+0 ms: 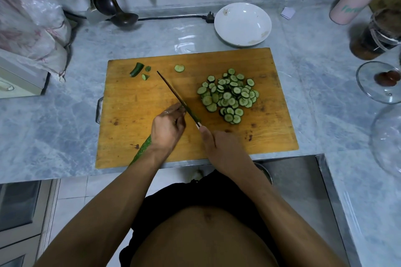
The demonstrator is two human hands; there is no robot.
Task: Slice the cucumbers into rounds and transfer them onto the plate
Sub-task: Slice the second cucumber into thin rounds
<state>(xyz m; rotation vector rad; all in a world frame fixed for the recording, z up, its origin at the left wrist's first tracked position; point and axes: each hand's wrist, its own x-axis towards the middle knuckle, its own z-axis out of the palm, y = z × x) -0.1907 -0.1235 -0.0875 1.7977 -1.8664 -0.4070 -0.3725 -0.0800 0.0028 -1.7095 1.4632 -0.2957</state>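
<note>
We are pinning the long green cucumber (142, 150) under our curled left hand (167, 129) while our right hand (219, 147) is gripping the thin-bladed knife (178, 97); fingertips near the edge are risking a nick.

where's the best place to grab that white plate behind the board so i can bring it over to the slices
Probably the near rim of the white plate, the edge facing the cutting board. It sits flat and upright on the counter with a shallow raised rim, so a thumb on top and fingers under the lip would hold. Come from the board side; a plug lies by its far left edge.
</note>
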